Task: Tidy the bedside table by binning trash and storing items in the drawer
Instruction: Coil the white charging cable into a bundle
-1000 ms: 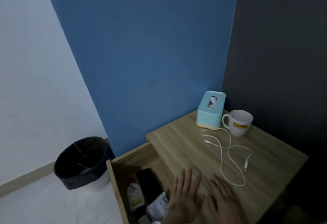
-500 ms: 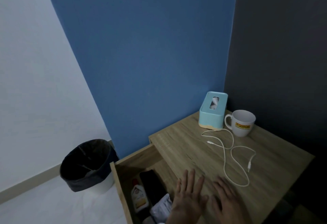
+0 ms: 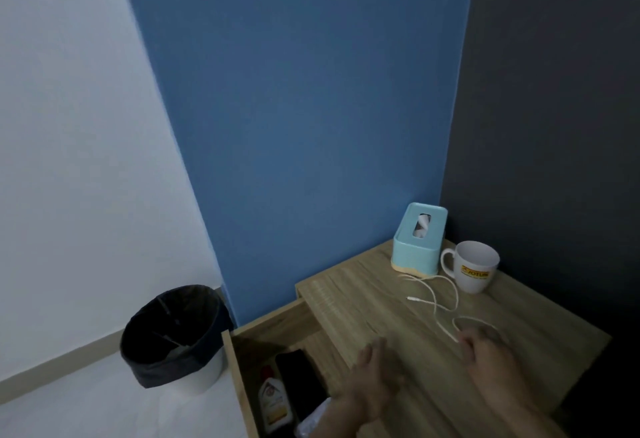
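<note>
A person's right hand point(image 3: 485, 354) closes in on the white cable point(image 3: 435, 309), the last loose item on the table point(image 3: 353, 299). The cable trails from the foot of the tissue box point(image 3: 417, 247) toward the camera. The fingers curl at its near loop, but blur hides whether they already pinch it. The left hand point(image 3: 375, 378), well in front of the box and to its left, lies on the tabletop with loosely straight fingers and holds nothing, probably as a brace. Farther left of the box, the drawer point(image 3: 270, 321) stands pulled out to take the cable, with a bottle point(image 3: 273, 399) and a dark item inside. The mug point(image 3: 476, 271) stands just right of the box, and the bin point(image 3: 173, 333) sits on the floor far to its left.
</note>
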